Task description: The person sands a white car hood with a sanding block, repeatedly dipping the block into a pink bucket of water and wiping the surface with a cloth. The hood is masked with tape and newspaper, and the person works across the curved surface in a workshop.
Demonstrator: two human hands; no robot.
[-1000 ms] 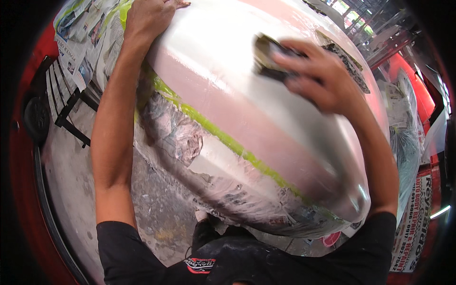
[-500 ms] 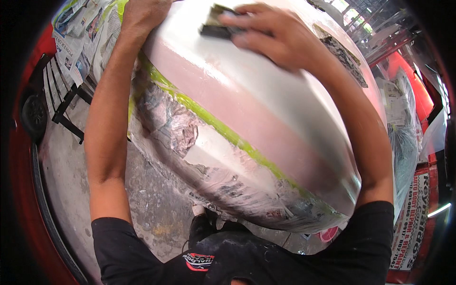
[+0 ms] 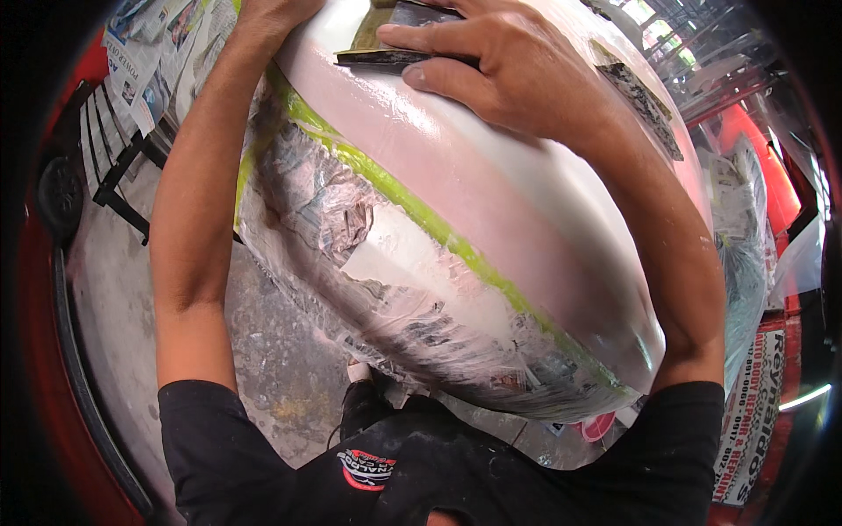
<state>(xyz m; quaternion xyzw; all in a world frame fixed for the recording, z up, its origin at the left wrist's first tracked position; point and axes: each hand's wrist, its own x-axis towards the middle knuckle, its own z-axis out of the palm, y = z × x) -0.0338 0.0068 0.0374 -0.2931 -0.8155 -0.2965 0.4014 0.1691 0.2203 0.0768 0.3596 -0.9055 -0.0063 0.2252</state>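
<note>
A curved car body panel [image 3: 526, 210], wet and glossy with white and pinkish patches, fills the middle of the view. My right hand [image 3: 509, 66] grips a flat sanding block [image 3: 373, 60] with sandpaper around it, pressed against the panel near the top. Its thumb lies along the block's near edge and the fingers reach over the top. At the upper left, my left hand [image 3: 276, 16] rests by the panel's edge; its fingers are cut off by the frame. Yellow-green masking tape [image 3: 412, 213] runs along the panel, with crumpled newspaper under clear plastic film [image 3: 395, 307] below it.
A dark, rough-looking strip [image 3: 640, 101] lies on the panel past my right forearm. Newspaper sheets [image 3: 140, 61] hang at the upper left above a black slatted bench [image 3: 114, 184]. A red vehicle [image 3: 53, 351] stands left. A pink basin [image 3: 599, 427] is on the concrete floor [image 3: 281, 351].
The sanding block and my right hand have shifted slightly left and up over the panel, and the motion blur is gone. My left hand stays at nearly the same place.
</note>
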